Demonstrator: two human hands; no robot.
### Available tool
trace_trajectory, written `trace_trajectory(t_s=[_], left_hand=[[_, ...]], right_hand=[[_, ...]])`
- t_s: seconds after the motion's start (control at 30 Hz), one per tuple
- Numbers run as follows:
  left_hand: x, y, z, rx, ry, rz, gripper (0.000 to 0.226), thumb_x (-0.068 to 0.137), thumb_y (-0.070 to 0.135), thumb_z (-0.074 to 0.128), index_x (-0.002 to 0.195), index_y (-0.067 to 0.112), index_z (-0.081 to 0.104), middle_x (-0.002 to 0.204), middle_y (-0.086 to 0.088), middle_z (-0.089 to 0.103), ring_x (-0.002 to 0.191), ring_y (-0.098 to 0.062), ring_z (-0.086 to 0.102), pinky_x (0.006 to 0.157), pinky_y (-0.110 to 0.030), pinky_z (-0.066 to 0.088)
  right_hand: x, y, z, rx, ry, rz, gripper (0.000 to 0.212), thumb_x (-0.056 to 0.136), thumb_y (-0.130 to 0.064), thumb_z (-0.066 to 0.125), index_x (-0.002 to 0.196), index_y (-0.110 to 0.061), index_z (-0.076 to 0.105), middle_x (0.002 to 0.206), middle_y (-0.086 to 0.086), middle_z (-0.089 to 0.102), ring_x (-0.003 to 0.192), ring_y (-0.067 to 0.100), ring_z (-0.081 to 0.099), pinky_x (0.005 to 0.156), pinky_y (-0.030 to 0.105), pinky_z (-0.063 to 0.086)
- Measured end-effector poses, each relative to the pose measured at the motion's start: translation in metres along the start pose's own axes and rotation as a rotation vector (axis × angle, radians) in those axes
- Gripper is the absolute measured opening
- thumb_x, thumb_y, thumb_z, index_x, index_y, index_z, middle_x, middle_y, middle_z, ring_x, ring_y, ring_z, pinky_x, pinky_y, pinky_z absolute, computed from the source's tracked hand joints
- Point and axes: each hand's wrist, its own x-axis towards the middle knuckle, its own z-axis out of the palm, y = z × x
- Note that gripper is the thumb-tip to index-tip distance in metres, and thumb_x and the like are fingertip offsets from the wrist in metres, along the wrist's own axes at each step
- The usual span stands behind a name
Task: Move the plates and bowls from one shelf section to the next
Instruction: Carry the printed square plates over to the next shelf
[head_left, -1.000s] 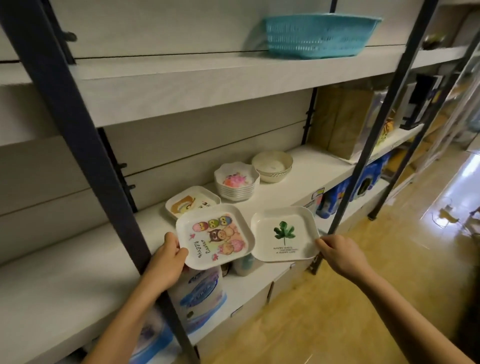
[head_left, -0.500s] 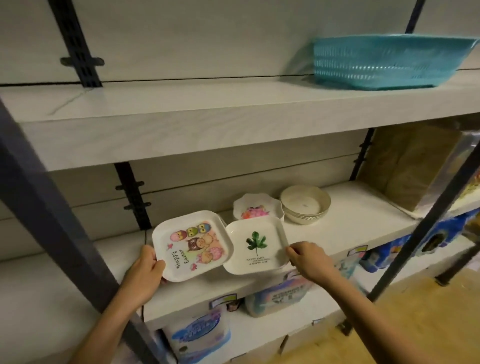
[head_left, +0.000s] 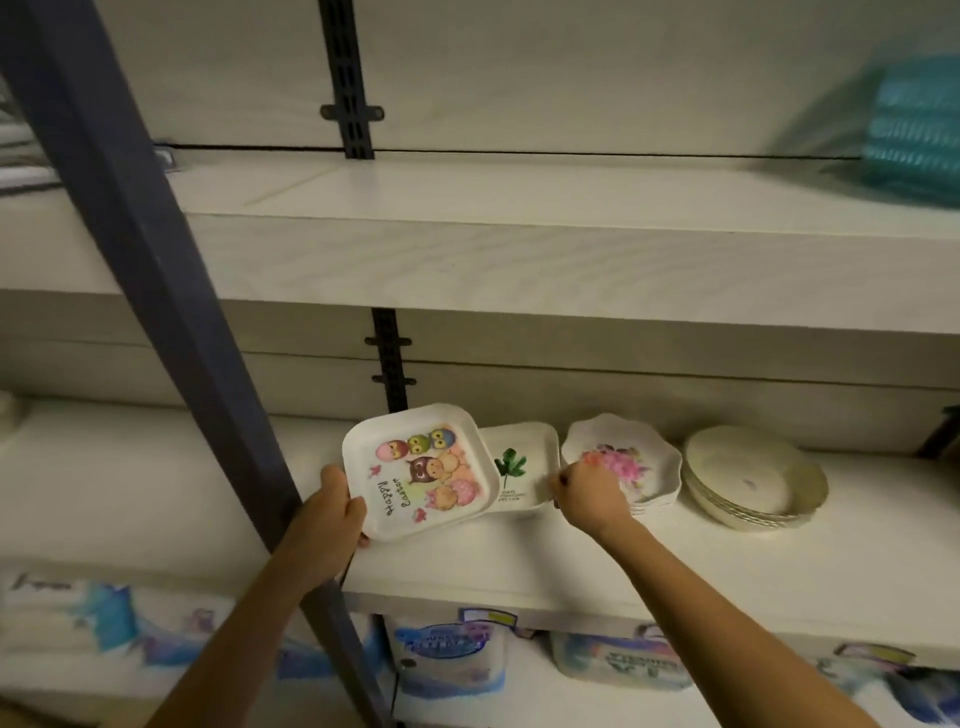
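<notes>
My left hand grips the lower left corner of a square white plate with cartoon owls and "Happy Easter", tilted above the middle shelf. Partly behind it is a square white plate with a green leaf, held at its right edge by my right hand. Right of them a stack of scalloped bowls with a pink flower stands on the shelf. Further right sits a stack of round cream bowls.
A dark metal upright slants across the left, in front of my left forearm. A slotted rail marks the section divide at the back wall. A teal basket sits on the upper shelf, right. Packaged goods fill the shelf below.
Both plates have moved left along the middle shelf, and the owl plate now overlaps the leaf plate. The view has swung left, so the bowls appear further right.
</notes>
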Motion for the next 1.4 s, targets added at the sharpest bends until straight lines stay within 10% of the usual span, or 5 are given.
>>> trace_trajectory(t_s=[0.33,0.67,0.83,1.03,1.4], left_hand=[[-0.002,0.008,0.007,0.016,0.013,-0.058,0.02,0.094,0.013,0.044,0.108,0.004,0.033,0.113,-0.019,0.058,0.099,-0.029,0.063,0.085,-0.037,0.055],[0.049,0.027,0.057,-0.059,-0.103,-0.073,0.033,0.096,0.01,0.036,0.127,-0.001,0.033,0.126,-0.021,0.053,0.108,-0.032,0.058,0.053,-0.016,0.044],[0.072,0.04,0.08,0.025,-0.113,-0.053,0.033,0.092,0.01,0.037,0.123,0.0,0.04,0.122,-0.021,0.058,0.107,-0.036,0.059,0.088,-0.038,0.051],[0.082,0.052,0.096,0.119,-0.071,-0.067,0.033,0.096,0.015,0.036,0.122,-0.003,0.042,0.121,-0.024,0.058,0.111,-0.037,0.055,0.085,-0.037,0.044],[0.028,0.011,0.046,0.064,-0.255,-0.006,0.028,0.095,0.027,0.042,0.105,0.005,0.057,0.096,-0.009,0.068,0.067,-0.01,0.055,0.058,-0.02,0.044]], right_hand=[[0.03,0.009,0.009,-0.093,-0.116,-0.015,0.029,0.095,-0.019,0.04,0.092,0.0,0.062,0.09,0.015,0.061,0.077,0.024,0.053,0.069,0.03,0.045],[-0.015,0.042,-0.028,0.049,-0.131,-0.106,0.029,0.095,-0.026,0.044,0.084,-0.01,0.064,0.084,0.009,0.072,0.063,0.015,0.058,0.068,0.03,0.05],[-0.036,0.063,-0.043,0.039,-0.106,-0.066,0.027,0.094,-0.031,0.045,0.091,-0.015,0.067,0.077,0.001,0.07,0.056,0.008,0.054,0.066,0.031,0.05],[-0.049,0.075,-0.047,0.058,-0.103,-0.039,0.027,0.093,-0.032,0.046,0.092,-0.018,0.069,0.073,-0.003,0.069,0.054,0.004,0.053,0.073,0.036,0.054],[-0.053,0.028,-0.016,0.023,-0.191,-0.215,0.02,0.093,-0.03,0.046,0.096,-0.028,0.065,0.095,-0.006,0.071,0.082,0.012,0.068,0.074,0.029,0.054]])
